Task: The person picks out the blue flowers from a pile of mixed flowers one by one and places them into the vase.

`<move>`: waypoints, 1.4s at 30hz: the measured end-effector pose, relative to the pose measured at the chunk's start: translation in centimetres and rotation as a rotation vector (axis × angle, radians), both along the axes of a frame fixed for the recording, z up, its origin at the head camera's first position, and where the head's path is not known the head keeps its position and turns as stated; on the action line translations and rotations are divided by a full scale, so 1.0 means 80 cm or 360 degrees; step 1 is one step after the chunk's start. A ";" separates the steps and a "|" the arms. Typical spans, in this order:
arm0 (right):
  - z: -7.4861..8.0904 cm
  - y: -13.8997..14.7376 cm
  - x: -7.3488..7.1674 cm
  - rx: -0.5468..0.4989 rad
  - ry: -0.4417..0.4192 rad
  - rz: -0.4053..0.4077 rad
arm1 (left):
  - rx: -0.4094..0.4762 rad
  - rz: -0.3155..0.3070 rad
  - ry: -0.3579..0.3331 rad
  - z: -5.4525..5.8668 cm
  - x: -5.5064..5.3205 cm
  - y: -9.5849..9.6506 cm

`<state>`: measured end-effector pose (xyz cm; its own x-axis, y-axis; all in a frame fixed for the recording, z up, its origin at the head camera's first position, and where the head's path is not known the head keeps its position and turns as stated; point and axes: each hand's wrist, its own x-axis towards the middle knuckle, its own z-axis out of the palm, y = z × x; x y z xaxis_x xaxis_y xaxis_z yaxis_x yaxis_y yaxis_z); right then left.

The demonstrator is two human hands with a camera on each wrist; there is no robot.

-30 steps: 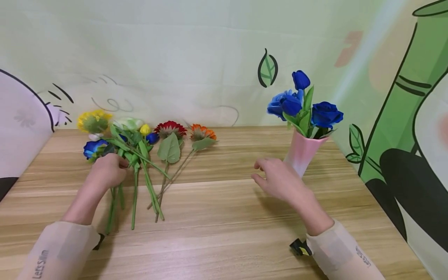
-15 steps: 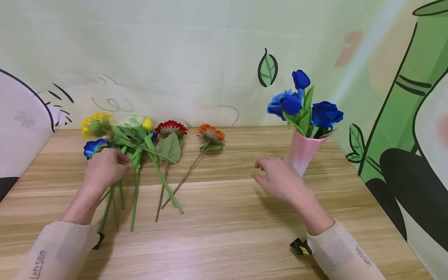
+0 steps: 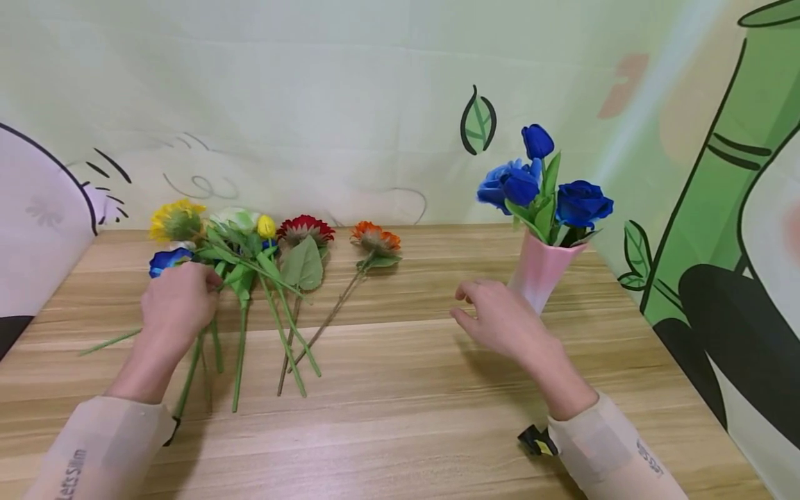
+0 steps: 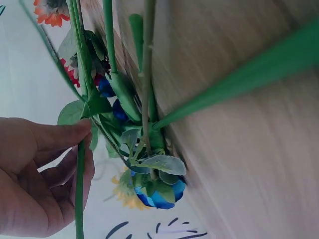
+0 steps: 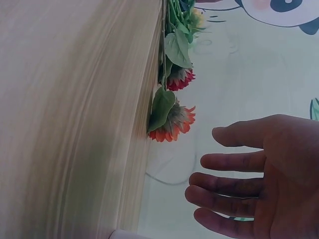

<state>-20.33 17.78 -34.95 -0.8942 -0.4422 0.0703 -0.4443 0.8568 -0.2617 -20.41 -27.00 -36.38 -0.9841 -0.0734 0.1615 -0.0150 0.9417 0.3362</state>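
One green stem [image 4: 79, 189] is pinched between thumb and fingers in the grip of my left hand [image 3: 180, 300], among loose flowers [image 3: 239, 276] on the wooden surface [image 3: 406, 437]. On the head view I see my right hand [image 3: 501, 319], its grip released and fingers loosely bent, just beside the pink vase [image 3: 544, 271], which holds blue flowers [image 3: 584, 205].

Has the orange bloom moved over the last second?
Yes: in the head view, the orange bloom lies slightly further right, closer to the pink-and-white vase, which stayed put.

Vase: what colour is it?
The vase is pink, fading to white lower down; head view shows it best.
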 end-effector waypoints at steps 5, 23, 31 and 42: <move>0.000 0.001 0.000 0.0003 0.0000 0.0000 | -0.0031 0.0012 0.0005 0.001 0.001 -0.001; 0.002 0.001 0.001 -0.0002 0.0025 0.0020 | 0.0059 -0.0281 -0.0640 -0.010 -0.016 0.012; 0.002 0.000 0.002 0.0011 0.0016 0.0005 | 0.0108 -0.0293 -0.0666 -0.007 -0.021 0.019; 0.003 0.002 0.002 0.0008 0.0027 0.0008 | 0.0204 -0.0285 -0.0686 -0.001 -0.022 0.015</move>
<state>-20.14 17.96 -34.69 -0.8907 -0.4470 0.0829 -0.4528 0.8559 -0.2499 -22.16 -25.84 -36.48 -0.9585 0.1107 -0.2628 -0.0197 0.8937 0.4483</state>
